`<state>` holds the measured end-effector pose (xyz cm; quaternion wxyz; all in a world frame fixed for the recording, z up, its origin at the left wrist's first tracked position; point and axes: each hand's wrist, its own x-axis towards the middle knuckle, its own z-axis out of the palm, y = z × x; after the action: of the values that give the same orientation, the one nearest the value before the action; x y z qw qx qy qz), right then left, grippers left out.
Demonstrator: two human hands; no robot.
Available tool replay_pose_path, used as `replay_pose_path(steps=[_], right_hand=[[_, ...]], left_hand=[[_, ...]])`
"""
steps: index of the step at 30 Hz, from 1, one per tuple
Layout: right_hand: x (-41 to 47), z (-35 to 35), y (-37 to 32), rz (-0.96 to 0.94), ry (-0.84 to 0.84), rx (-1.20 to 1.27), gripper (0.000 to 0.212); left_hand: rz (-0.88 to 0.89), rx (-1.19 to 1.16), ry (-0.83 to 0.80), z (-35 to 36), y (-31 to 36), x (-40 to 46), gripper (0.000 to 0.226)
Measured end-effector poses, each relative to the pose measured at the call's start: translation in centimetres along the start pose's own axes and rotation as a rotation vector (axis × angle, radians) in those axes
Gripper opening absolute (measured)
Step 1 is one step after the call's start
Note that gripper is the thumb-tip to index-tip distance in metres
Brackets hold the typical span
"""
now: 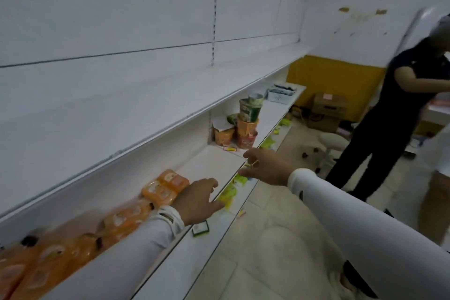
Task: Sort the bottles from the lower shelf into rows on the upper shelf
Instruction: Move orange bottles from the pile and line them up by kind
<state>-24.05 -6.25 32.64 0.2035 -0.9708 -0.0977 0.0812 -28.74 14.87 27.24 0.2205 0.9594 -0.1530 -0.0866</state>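
Just behind the left hand (202, 200), toward the back of the shelf, lie the orange bottles (165, 186) — a blurred run of them on their sides, trailing away along the shelf (216, 161) on the forearm side of that hand, dark caps showing here and there. The left hand hovers over the shelf's front edge with its fingers loosely spread and nothing in them; the nearest bottles sit beside its wrist and thumb, close enough that I cannot tell whether they touch. Their long axes seem to run roughly along the shelf, though motion blur makes this a judgement only.

The right hand (261, 165) is further along, past the left hand's fingertips, over the same front edge. It too is relaxed and holds no bottle (a small yellowish scrap shows near its fingers, too small to identify). Bare shelf lies between it and the stacked cups (246, 124) beyond.

So the left hand is plainly the nearer one: the coming move likely calls for it to turn back toward its own wrist side and close around a bottle across its short axis.

A second person (399, 114) stands well apart, beyond the right arm.
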Motion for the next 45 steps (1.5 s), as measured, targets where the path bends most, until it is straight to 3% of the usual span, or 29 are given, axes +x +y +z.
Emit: replay_pose_path(steps=[11,24,34,45], right_hand=[[17.6,4.3,3.7,-0.147,-0.276,0.03,0.06],[30.6,11.8,4.2,-0.65,-0.669,0.003,0.057],[33.5,18.1,4.4,-0.706,-0.785,-0.052,0.048],[36.3,25.1,4.1,-0.578,-0.69,-0.032,0.043]], left_hand=[[-0.332,-0.127,0.038,2.1,-7.6,10.1,0.054],[-0.939,-0.29,0.293,8.8,-6.8,11.6,0.061],[-1.09,-0.263,0.394,14.1,-9.7,9.4,0.055],[-1.077,-0.192,0.413,17.7,-19.4,6.8,0.055]])
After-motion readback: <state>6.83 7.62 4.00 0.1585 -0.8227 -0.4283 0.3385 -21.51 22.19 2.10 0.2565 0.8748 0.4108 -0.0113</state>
